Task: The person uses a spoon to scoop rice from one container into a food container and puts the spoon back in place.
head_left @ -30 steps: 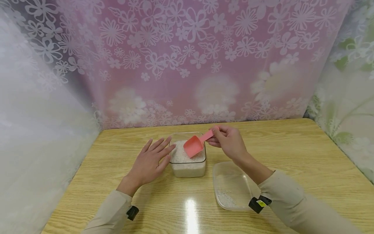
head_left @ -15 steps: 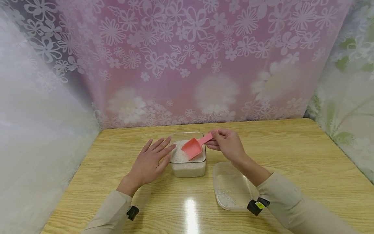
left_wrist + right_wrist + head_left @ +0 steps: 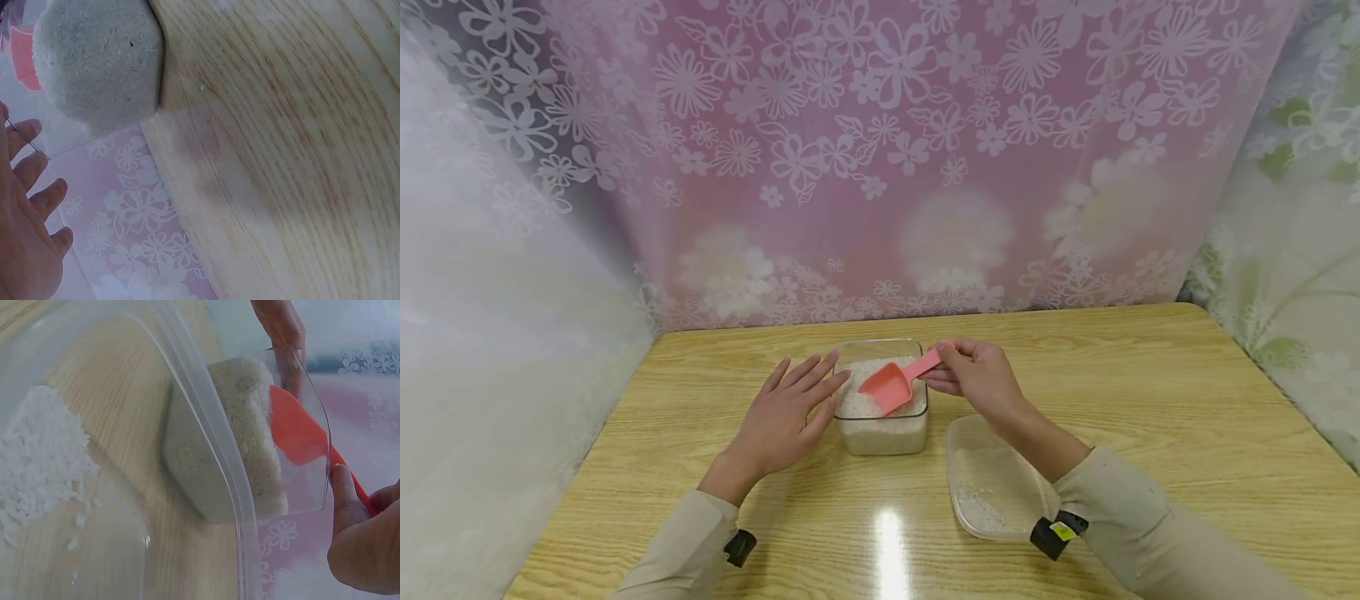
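Note:
In the head view my right hand (image 3: pixel 981 379) pinches the handle of a pink scoop (image 3: pixel 887 387). The scoop's front edge is in the white rice (image 3: pixel 859 406) that fills the lower part of a clear square container (image 3: pixel 883 437). Some rice lies at the mouth of the scoop. My left hand (image 3: pixel 782 421) has its fingers spread and straight, with fingertips at the container's left rim. In the right wrist view the scoop (image 3: pixel 297 428) tilts down against the rice surface, and the thumb and fingers hold its handle. The left wrist view shows the left fingers beside the clear wall.
A second clear plastic container (image 3: pixel 992 467) stands to the right and nearer, below the right forearm. It holds a little loose rice (image 3: pixel 40 456). Everything stands on a wood-grain table (image 3: pixel 820 533). A pink flowered curtain (image 3: pixel 925 167) hangs behind the table's far edge.
The scoop has moved down and to the left into the rice, and its front edge now digs in. My right hand has followed it. The left hand has stayed put.

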Demonstrator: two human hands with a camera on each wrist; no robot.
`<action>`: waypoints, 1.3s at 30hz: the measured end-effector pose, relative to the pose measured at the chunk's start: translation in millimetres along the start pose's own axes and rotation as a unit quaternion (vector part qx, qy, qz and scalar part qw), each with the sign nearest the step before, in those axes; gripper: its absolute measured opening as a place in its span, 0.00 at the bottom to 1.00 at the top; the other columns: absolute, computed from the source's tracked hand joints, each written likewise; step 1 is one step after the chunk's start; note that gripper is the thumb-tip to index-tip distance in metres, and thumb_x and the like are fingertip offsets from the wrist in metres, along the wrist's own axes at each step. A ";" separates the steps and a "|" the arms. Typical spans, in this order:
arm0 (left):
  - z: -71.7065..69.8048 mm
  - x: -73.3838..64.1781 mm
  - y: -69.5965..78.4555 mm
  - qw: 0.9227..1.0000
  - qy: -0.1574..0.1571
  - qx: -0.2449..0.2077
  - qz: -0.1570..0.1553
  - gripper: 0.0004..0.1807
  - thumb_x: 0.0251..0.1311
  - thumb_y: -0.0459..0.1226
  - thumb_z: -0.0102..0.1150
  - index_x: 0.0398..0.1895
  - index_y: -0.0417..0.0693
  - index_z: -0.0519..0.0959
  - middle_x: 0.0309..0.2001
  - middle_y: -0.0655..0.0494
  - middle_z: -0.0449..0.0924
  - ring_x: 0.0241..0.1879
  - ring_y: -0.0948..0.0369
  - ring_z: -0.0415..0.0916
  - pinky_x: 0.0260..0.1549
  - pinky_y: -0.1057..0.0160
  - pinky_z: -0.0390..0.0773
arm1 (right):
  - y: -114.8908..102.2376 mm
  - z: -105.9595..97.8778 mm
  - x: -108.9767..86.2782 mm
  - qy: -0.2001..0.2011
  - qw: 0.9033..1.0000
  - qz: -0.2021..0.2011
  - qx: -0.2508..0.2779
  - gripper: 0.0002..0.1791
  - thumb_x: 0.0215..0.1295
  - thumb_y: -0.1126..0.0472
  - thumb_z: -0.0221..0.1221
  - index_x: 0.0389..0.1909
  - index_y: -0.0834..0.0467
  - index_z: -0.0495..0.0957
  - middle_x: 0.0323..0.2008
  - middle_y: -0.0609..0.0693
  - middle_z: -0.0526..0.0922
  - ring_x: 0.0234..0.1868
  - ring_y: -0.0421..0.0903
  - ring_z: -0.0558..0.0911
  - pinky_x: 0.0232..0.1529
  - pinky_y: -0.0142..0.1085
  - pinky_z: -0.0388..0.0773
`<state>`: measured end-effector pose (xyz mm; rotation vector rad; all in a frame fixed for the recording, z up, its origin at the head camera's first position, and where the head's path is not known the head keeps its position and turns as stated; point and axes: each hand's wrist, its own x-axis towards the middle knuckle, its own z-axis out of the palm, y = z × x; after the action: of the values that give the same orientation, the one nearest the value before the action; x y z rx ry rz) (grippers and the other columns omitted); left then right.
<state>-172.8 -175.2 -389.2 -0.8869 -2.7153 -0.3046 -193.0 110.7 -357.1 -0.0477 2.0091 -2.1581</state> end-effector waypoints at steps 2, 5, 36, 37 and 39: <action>-0.1 0.0 0.2 1.000 0.000 -0.001 -0.001 0.24 0.74 0.48 0.39 0.70 0.59 0.66 0.73 0.58 0.53 0.70 0.56 0.52 0.69 0.48 0.43 | 0.7 0.1 0.3 0.002 1.000 0.003 0.004 0.20 0.74 0.59 0.50 0.55 0.72 0.72 0.37 0.62 0.84 0.37 0.48 0.86 0.43 0.38 0.80; -0.3 -0.1 0.5 1.000 0.000 -0.002 -0.002 0.24 0.74 0.48 0.39 0.70 0.59 0.66 0.73 0.58 0.53 0.70 0.56 0.52 0.69 0.48 0.43 | 1.4 0.3 1.0 0.007 1.000 0.008 0.008 0.20 0.74 0.59 0.50 0.55 0.71 0.73 0.37 0.61 0.84 0.37 0.47 0.86 0.41 0.37 0.81; 1.1 -0.5 2.1 1.000 -0.002 -0.011 -0.009 0.24 0.74 0.49 0.36 0.70 0.59 0.67 0.73 0.58 0.54 0.70 0.55 0.53 0.69 0.48 0.44 | 4.7 -9.4 -4.9 -0.015 0.989 0.047 0.143 0.22 0.75 0.64 0.46 0.61 0.78 0.63 0.35 0.56 0.85 0.36 0.44 0.86 0.45 0.35 0.79; 1.0 -0.7 2.2 1.000 -0.003 -0.012 -0.010 0.24 0.74 0.49 0.36 0.70 0.59 0.66 0.73 0.58 0.54 0.70 0.56 0.53 0.69 0.48 0.44 | 5.1 -10.0 -4.8 -0.015 0.987 0.050 0.151 0.22 0.75 0.64 0.46 0.61 0.78 0.63 0.34 0.56 0.85 0.36 0.43 0.86 0.45 0.35 0.79; 0.7 -0.8 2.5 1.000 -0.002 -0.013 -0.010 0.24 0.74 0.49 0.36 0.70 0.59 0.66 0.73 0.58 0.54 0.70 0.55 0.53 0.69 0.48 0.44 | 5.8 -11.7 -4.8 -0.017 0.985 0.054 0.164 0.23 0.75 0.65 0.45 0.62 0.78 0.61 0.34 0.55 0.85 0.36 0.43 0.86 0.45 0.34 0.79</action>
<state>-170.8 -173.5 -389.8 -0.8682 -2.7326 -0.3443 -189.4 122.6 -363.3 0.0697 1.5754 -2.3663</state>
